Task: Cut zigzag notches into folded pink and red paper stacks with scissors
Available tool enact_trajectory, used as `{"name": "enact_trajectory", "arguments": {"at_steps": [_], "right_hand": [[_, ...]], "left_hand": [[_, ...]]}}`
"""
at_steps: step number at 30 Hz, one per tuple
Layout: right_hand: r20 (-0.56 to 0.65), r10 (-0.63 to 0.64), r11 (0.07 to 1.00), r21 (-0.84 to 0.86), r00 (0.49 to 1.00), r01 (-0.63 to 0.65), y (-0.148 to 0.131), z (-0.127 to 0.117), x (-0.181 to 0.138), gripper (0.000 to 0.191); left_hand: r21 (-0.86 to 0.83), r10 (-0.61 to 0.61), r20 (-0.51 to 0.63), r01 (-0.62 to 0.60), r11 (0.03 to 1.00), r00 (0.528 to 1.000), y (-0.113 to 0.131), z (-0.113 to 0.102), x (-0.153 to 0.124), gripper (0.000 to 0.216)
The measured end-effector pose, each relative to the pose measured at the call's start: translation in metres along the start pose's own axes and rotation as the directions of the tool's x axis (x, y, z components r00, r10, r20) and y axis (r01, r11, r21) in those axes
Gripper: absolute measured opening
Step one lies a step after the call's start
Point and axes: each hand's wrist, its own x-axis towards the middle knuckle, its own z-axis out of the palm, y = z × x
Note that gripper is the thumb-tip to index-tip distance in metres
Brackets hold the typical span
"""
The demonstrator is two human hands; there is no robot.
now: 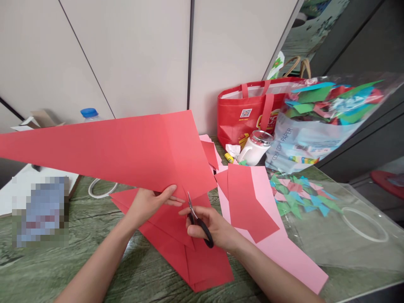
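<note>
A long sheet of red paper [126,151] is raised above the table, its narrow end reaching off to the left. My left hand [154,202] pinches its lower edge between thumb and fingers. In my right hand [208,229] are black-handled scissors [202,225], fingers closed round the loops. The blades point up at the sheet's lower edge, just right of my left fingertips; part of them seems hidden by the paper. More folded red paper [208,269] lies beneath both hands. To the right, a red piece [249,206] rests on pink paper [293,256].
Behind stand a red bag [227,113], a white lidded mug [255,149] and a clear bag of coloured scraps [328,113]. Loose cut pieces [299,193] lie on a plastic sleeve [356,252] at right. White rings [101,189] and a blue-capped bottle [89,113] are left.
</note>
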Motion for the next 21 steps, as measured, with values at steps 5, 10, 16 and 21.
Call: {"name": "enact_trajectory", "arguments": {"at_steps": [5, 10, 16, 21], "right_hand": [[0.003, 0.007, 1.000, -0.002, 1.000, -0.007, 0.0014, -0.0011, -0.0001, 0.042], [-0.003, 0.014, 1.000, -0.010, 1.000, -0.014, 0.0009, -0.0010, -0.0001, 0.043], [0.000, 0.004, 1.000, -0.019, 1.000, -0.004, 0.0006, -0.0006, -0.0001, 0.042], [0.001, 0.010, 1.000, -0.024, 1.000, -0.010, 0.0009, -0.0006, -0.0002, 0.044]], "left_hand": [[-0.013, -0.013, 0.008, 0.013, 1.000, 1.000, -0.0006, -0.0004, 0.0008, 0.028], [-0.038, 0.008, 0.026, -0.007, 0.999, 1.000, -0.0003, -0.0001, 0.0012, 0.024], [-0.008, 0.010, 0.019, -0.010, 1.000, 1.000, 0.0024, 0.0005, 0.0002, 0.021], [-0.014, 0.016, 0.015, -0.015, 1.000, 1.000, 0.0032, 0.0004, -0.0003, 0.021]]}}
